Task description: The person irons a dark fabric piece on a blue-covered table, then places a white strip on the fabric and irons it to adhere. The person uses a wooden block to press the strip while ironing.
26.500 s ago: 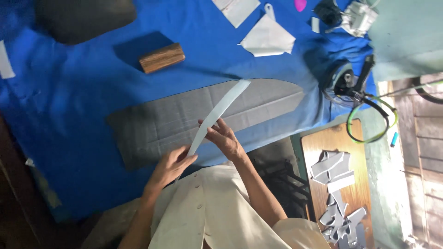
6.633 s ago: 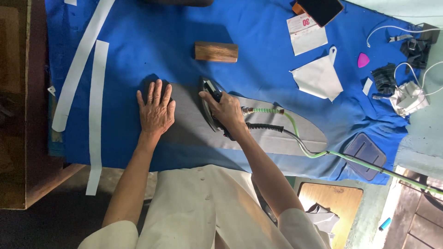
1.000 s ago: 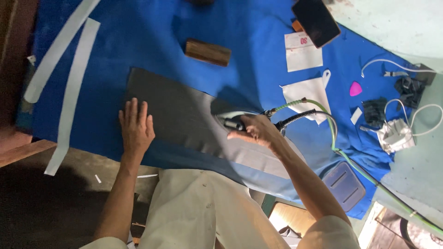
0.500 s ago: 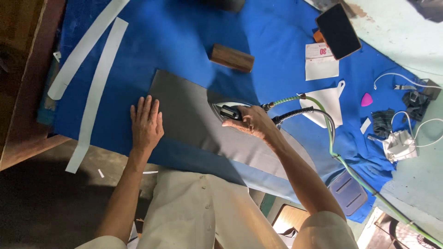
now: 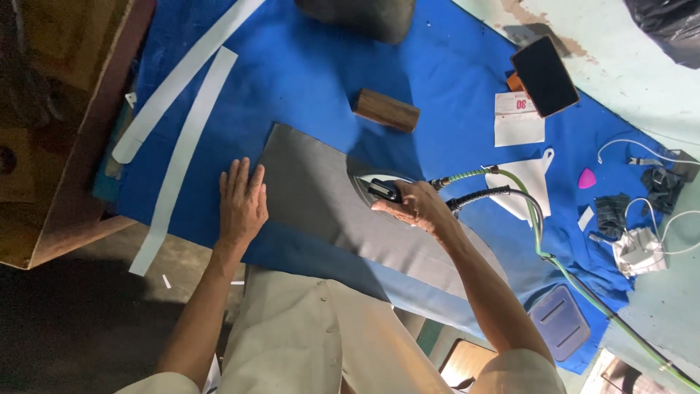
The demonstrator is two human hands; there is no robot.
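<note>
Blue cloth (image 5: 306,80) covers the table w/ a grey fabric panel (image 5: 313,197) spread on it near the front edge. Two white strips (image 5: 182,146) lie well left of the panel. Right hand (image 5: 412,208) grips a steam iron (image 5: 379,190) on the panel's middle. Left hand (image 5: 240,204) lies flat, fingers spread, on the panel's left edge. Wooden block (image 5: 386,109) sits just beyond the panel.

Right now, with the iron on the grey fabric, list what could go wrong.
1. The left hand lies flat on the grey fabric, in line with the iron held by the right hand; a long stroke might burn it.
2. The green hose and black cable trail across the table and could snag the white paper piece.
</note>
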